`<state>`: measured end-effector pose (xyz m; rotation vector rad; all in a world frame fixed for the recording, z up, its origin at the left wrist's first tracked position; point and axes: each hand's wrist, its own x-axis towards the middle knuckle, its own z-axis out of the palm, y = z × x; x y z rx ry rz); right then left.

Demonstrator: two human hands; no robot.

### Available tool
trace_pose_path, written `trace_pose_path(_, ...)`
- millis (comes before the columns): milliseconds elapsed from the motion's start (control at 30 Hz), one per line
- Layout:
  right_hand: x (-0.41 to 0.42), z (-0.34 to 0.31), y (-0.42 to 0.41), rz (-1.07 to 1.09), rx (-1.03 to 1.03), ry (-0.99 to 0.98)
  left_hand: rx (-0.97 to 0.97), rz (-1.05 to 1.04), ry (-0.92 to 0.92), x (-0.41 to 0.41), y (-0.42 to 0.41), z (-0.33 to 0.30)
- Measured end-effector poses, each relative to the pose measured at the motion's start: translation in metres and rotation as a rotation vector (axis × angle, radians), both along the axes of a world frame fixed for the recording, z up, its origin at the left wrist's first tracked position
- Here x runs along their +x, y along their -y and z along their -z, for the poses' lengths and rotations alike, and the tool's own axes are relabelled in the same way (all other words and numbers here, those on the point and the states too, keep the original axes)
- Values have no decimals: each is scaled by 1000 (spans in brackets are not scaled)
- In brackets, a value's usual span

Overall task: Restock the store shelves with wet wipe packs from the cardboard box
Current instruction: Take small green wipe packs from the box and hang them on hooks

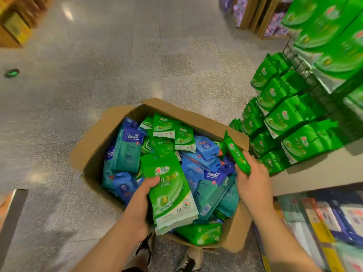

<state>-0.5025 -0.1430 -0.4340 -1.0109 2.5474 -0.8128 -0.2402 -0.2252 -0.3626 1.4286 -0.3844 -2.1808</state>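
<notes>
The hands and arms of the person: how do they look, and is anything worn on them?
Both forearms are bare, with no sleeves in view. The left hand and right hand wear no gloves, and no rings, watch or bracelet can be seen.

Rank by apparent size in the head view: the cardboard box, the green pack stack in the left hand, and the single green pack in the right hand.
1. cardboard box
2. green pack stack, gripped by the left hand
3. single green pack, in the right hand; it is seen edge-on, so it looks slimmer than it may be.
</notes>
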Motion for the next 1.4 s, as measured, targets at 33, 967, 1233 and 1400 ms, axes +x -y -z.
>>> trace_pose_path(33,12,-18,-9,-7,-95,29,9,11,0,-4,-4,-4)
trace_pose_path(967,176,-203,-173,604,-262,362,-77,957,-287,-63,-95,-96)
trace_pose_path(1233,166,-217,-279,844,-350,502,-130,1213,-259,-104,-191,-115)
trace_pose_path(1400,153,-231,-368,953,-485,469,-111,1398,-293,-126,-285,-143)
